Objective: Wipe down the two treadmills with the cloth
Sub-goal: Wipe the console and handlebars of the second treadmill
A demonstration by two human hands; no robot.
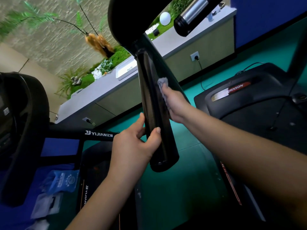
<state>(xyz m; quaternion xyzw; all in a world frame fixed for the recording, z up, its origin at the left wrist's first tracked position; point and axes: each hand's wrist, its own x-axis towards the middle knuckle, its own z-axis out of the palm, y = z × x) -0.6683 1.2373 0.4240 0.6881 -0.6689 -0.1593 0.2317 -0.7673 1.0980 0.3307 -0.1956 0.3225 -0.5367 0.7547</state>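
Grey cloth (163, 82) clutched in right hand (176, 103) presses handrail (154, 100) left hand (137, 143) grips; labels read YIJIAN (98, 133), JOHNSON (235, 89).

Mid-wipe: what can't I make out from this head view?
All head view.
Cloth: mostly covered by the right hand.
Handrail, far side: turned away from the camera.
Console: cut off by the top edge.
Blue packet, print: blurred.

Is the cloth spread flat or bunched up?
Bunched: the grey cloth sticks out crumpled above the right hand holding it against the handrail.
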